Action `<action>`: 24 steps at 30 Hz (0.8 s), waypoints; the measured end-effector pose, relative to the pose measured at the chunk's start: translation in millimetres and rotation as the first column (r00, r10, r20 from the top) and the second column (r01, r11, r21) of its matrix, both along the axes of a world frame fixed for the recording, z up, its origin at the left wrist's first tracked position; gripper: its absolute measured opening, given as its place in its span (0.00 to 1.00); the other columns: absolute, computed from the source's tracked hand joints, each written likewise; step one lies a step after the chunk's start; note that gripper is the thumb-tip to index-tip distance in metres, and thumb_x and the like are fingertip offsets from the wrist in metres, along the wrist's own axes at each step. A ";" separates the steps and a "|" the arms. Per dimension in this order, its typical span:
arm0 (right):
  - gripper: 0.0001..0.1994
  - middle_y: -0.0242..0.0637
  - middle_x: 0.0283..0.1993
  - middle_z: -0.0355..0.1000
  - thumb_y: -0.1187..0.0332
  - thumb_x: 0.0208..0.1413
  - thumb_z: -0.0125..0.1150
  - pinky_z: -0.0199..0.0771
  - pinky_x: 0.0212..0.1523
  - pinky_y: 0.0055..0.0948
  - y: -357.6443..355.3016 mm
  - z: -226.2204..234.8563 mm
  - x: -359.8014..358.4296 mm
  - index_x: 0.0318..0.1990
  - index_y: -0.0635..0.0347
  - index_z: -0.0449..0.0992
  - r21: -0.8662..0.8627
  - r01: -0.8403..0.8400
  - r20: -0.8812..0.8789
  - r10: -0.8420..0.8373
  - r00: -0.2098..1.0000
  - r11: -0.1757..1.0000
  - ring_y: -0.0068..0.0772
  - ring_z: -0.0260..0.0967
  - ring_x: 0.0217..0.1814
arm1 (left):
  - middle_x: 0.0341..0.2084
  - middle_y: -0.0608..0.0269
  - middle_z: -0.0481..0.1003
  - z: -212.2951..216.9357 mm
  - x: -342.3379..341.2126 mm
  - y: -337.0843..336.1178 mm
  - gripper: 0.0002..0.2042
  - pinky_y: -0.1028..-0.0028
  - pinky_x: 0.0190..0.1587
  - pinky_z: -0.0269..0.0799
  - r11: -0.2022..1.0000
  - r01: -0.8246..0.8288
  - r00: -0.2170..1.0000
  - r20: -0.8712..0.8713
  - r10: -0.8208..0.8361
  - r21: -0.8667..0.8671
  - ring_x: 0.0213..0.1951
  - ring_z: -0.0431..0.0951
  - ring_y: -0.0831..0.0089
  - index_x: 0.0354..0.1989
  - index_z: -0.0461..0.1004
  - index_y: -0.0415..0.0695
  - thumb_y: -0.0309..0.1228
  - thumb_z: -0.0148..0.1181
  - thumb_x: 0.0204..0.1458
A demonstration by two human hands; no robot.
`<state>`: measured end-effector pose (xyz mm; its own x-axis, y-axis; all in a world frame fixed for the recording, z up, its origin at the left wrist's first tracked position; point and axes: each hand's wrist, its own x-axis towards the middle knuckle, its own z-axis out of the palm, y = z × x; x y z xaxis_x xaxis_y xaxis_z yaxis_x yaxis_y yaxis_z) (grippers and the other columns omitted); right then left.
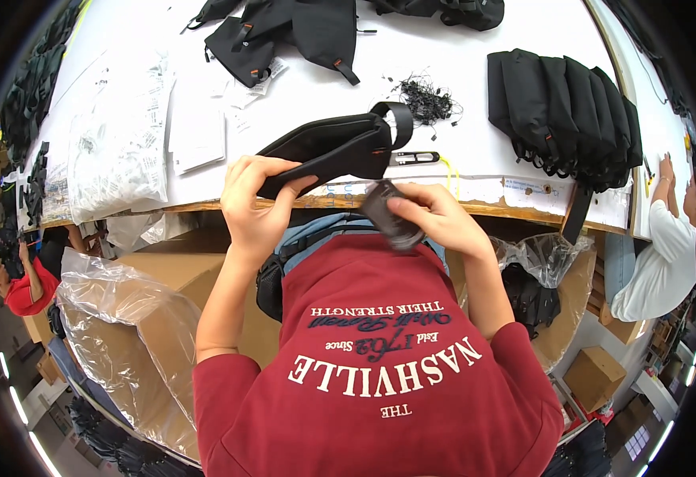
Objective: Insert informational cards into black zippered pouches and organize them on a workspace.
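Note:
My left hand (252, 203) grips the near left edge of a black fabric pouch (312, 167), thumb on the near wall and fingers along the rim. The pouch is tilted over the table's front edge, its mouth gaping upward, with a black loop (401, 126) at its right end. In my right hand (443, 219) is a dark, slightly shiny flat object (386, 208), blurred, its kind unclear; it is close to the pouch's lower right corner. Just beyond lie black-handled thread snips (415, 158) with a yellow cord (449, 176).
A heap of small black scraps (427, 99) sits beyond the snips. Several black pouches (558, 111) stand in a row at right; more black bags (308, 36) lie at the back. Clear plastic bags (121, 135) cover the left. Cartons (141, 342) flank me; co-workers are at both sides.

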<state>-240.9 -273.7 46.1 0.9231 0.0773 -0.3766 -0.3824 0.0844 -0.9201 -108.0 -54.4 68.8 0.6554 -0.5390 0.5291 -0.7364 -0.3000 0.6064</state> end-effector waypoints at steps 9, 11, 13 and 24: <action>0.26 0.39 0.40 0.76 0.56 0.57 0.58 0.66 0.35 0.15 -67.6 -12.0 -24.9 0.57 0.61 0.63 0.667 0.196 0.112 -0.357 0.927 0.719 0.17 0.70 0.33 | 0.23 0.61 0.75 6.4 16.9 24.1 0.11 0.79 0.34 0.67 0.926 0.232 0.709 -0.703 0.047 0.296 0.28 0.71 0.81 0.34 0.73 0.35 0.29 0.65 0.47; 0.30 0.39 0.41 0.72 0.48 0.58 0.52 0.66 0.46 0.25 -60.8 -16.9 -7.5 0.59 0.62 0.62 0.911 -0.063 0.233 -0.382 0.895 0.408 0.25 0.70 0.35 | 0.23 0.67 0.74 1.3 9.9 26.6 0.12 0.80 0.35 0.66 0.918 0.390 0.441 -0.890 -0.117 0.072 0.29 0.69 0.84 0.35 0.70 0.36 0.30 0.65 0.48; 0.28 0.39 0.42 0.71 0.46 0.59 0.49 0.62 0.47 0.28 -40.5 7.1 2.9 0.56 0.61 0.66 0.872 0.255 0.067 -0.618 0.783 0.418 0.28 0.67 0.37 | 0.21 0.69 0.71 4.4 2.5 26.5 0.13 0.81 0.33 0.65 0.877 0.481 0.284 -0.941 -0.182 -0.025 0.28 0.67 0.86 0.36 0.69 0.37 0.30 0.65 0.49; 0.15 0.27 0.18 0.58 0.52 0.57 0.57 0.55 0.21 0.21 0.0 -40.7 63.4 0.31 0.54 0.71 0.800 0.514 -0.288 -0.554 0.781 0.309 0.21 0.53 0.19 | 0.19 0.60 0.71 28.3 -2.6 19.1 0.12 0.78 0.26 0.63 0.670 0.723 0.400 -0.893 -0.207 0.169 0.21 0.64 0.78 0.30 0.72 0.35 0.32 0.64 0.48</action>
<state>-177.5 -273.7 5.5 0.8941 -0.1965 -0.4024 0.0705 0.9491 -0.3069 -110.5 -35.2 97.1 0.1705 -0.8738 -0.4553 -0.1698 -0.4813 0.8600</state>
